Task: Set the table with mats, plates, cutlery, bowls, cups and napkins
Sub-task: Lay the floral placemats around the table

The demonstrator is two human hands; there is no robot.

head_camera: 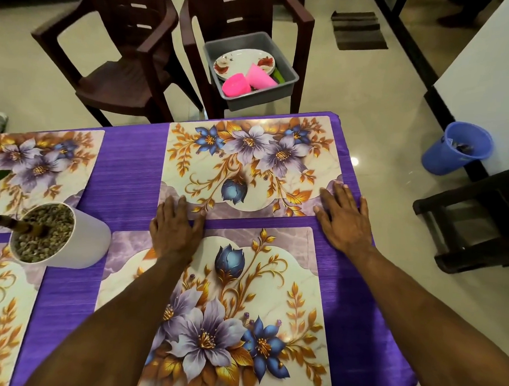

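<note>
Head view: both hands, left hand (176, 227) and right hand (344, 217), press flat and released on the far mat (248, 166), apparently squaring it; next, plates (244, 62) from the tub (284, 86).

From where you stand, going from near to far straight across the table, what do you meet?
Near mat → left hand and right hand, flat on the far mat's near edge → far mat → grey tub of plates and pink cups on a chair.
</note>
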